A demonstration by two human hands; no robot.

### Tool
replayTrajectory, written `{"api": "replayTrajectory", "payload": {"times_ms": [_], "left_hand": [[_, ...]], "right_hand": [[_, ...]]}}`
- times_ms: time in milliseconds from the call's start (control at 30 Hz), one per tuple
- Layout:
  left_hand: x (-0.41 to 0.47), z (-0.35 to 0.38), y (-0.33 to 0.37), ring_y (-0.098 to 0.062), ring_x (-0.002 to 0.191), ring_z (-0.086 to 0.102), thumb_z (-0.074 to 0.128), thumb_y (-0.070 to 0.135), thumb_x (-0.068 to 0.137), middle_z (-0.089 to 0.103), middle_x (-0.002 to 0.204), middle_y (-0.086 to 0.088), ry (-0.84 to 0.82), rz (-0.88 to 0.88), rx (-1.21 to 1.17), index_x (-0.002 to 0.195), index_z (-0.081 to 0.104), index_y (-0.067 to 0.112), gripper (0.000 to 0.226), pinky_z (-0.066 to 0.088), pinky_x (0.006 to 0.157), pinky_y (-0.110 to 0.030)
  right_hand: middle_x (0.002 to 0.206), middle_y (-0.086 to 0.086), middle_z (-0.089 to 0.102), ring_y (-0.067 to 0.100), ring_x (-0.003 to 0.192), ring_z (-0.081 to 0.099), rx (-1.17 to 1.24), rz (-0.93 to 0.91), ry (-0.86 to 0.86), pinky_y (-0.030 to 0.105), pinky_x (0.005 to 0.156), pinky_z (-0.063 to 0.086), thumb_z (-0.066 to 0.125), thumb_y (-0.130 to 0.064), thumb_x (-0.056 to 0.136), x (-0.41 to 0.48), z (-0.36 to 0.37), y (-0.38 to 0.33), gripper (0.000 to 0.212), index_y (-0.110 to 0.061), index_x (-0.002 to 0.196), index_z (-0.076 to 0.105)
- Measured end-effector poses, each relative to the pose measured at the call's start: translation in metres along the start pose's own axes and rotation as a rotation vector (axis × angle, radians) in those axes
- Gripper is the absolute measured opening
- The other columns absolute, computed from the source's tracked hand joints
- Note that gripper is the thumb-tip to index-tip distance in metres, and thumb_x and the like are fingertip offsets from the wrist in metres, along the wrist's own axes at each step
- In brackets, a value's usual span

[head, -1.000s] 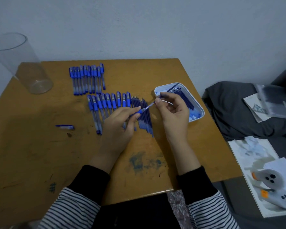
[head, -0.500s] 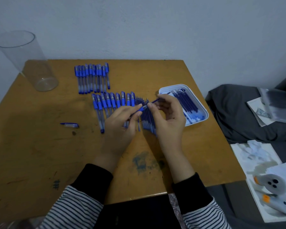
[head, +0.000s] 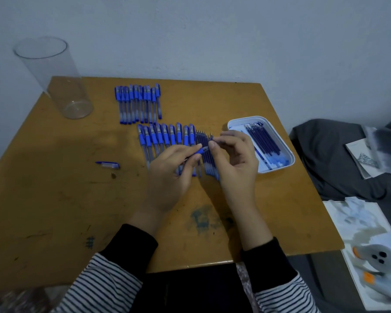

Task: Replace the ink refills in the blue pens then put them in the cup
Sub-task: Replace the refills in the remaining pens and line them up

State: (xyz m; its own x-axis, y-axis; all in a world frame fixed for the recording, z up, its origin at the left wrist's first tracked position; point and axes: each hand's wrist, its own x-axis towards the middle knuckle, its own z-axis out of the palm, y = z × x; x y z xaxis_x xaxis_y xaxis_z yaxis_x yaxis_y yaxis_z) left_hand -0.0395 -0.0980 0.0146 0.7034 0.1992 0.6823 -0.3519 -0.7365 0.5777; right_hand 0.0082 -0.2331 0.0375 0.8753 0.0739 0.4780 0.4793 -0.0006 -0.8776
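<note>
My left hand (head: pixel 169 177) grips the blue barrel of an open pen (head: pixel 200 150) over the middle of the table. My right hand (head: pixel 235 161) pinches the pen's front end at its tip; the refill is almost wholly inside the barrel. Under my hands lies a row of capped blue pens (head: pixel 165 136) with loose refills (head: pixel 203 141) beside them. A second row of capped pens (head: pixel 138 102) lies farther back. A white tray (head: pixel 288 154) to the right holds several refills. The clear plastic cup (head: pixel 54 80) stands empty at the back left corner.
A loose pen cap (head: pixel 108 164) and a small dark bit (head: pixel 113 175) lie left of my hands. The wooden table (head: pixel 54 199) has ink stains near its front. A dark cushion (head: pixel 339 159) with papers, and two white controllers (head: pixel 379 260), sit off the table's right side.
My right hand has moved left toward my left hand, and the refill that stuck out of the barrel has gone into it. The camera view has shifted slightly.
</note>
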Motion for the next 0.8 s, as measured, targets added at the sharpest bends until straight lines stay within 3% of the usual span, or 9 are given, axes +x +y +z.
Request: {"api": "replayTrajectory", "payload": {"times_ms": [100, 267, 433, 667, 800], "left_hand": [[-0.004, -0.009, -0.002, -0.008, 0.09, 0.064, 0.071, 0.012, 0.092, 0.072, 0.1, -0.003, 0.018, -0.015, -0.005, 0.115, 0.074, 0.006, 0.023, 0.05, 0.081, -0.014], [-0.012, -0.023, -0.012, -0.015, 0.087, 0.069, 0.069, 0.013, 0.094, 0.072, 0.1, -0.006, 0.064, -0.028, -0.03, 0.116, 0.072, 0.004, 0.024, 0.058, 0.075, -0.029], [-0.018, -0.043, -0.017, -0.011, 0.084, 0.068, 0.074, 0.004, 0.09, 0.073, 0.099, -0.007, 0.094, -0.043, -0.04, 0.113, 0.074, 0.002, 0.023, 0.055, 0.075, -0.022], [-0.027, -0.077, -0.027, -0.01, 0.089, 0.067, 0.073, 0.0, 0.089, 0.073, 0.099, -0.007, 0.117, -0.067, 0.022, 0.109, 0.075, 0.001, 0.019, 0.046, 0.086, -0.013], [-0.042, -0.104, -0.037, -0.007, 0.085, 0.066, 0.074, 0.003, 0.089, 0.072, 0.096, -0.004, 0.163, -0.148, 0.078, 0.108, 0.076, 0.003, 0.018, 0.047, 0.081, -0.012]], "right_hand": [[0.102, 0.011, 0.064, 0.02, 0.1, 0.063, -0.004, -0.019, -0.072, 0.03, 0.086, 0.052, 0.062, 0.003, 0.091, -0.004, 0.005, -0.002, 0.015, -0.008, 0.099, 0.069], [0.1, 0.004, 0.07, 0.018, 0.097, 0.067, 0.01, 0.056, -0.146, 0.032, 0.084, 0.054, 0.063, 0.0, 0.092, -0.013, 0.019, -0.009, 0.017, -0.009, 0.104, 0.069], [0.097, 0.005, 0.072, 0.013, 0.093, 0.068, 0.081, 0.177, -0.269, 0.021, 0.081, 0.052, 0.066, 0.004, 0.089, -0.013, 0.03, -0.02, 0.015, -0.004, 0.103, 0.069], [0.108, 0.007, 0.073, 0.016, 0.101, 0.07, 0.258, 0.402, -0.323, 0.026, 0.087, 0.056, 0.063, 0.002, 0.091, -0.024, 0.054, -0.035, 0.03, -0.007, 0.12, 0.062], [0.107, 0.004, 0.073, 0.012, 0.102, 0.069, 0.257, 0.495, -0.292, 0.026, 0.091, 0.055, 0.061, 0.002, 0.092, -0.038, 0.074, -0.036, 0.026, -0.009, 0.115, 0.064]]}}
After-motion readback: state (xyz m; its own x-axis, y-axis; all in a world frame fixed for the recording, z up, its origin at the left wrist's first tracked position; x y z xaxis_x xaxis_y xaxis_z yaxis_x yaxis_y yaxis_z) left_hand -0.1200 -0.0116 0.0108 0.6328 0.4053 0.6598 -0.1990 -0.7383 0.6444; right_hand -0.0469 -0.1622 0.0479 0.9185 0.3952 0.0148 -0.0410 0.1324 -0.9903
